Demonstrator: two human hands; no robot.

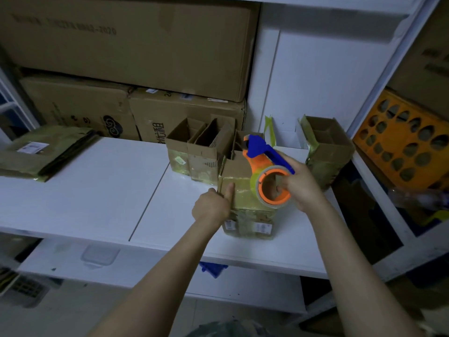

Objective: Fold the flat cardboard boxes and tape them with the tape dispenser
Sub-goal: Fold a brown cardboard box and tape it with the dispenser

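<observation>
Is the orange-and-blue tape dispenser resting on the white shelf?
No, the right hand grips the orange-and-blue tape dispenser over the small cardboard box.

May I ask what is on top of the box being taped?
Thumb of the left hand, plus the tape dispenser gripped by the right hand; the box beneath is partly hidden.

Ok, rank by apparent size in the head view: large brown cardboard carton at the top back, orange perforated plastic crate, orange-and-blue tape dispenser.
1. large brown cardboard carton
2. orange perforated plastic crate, partly cut off
3. orange-and-blue tape dispenser
</observation>
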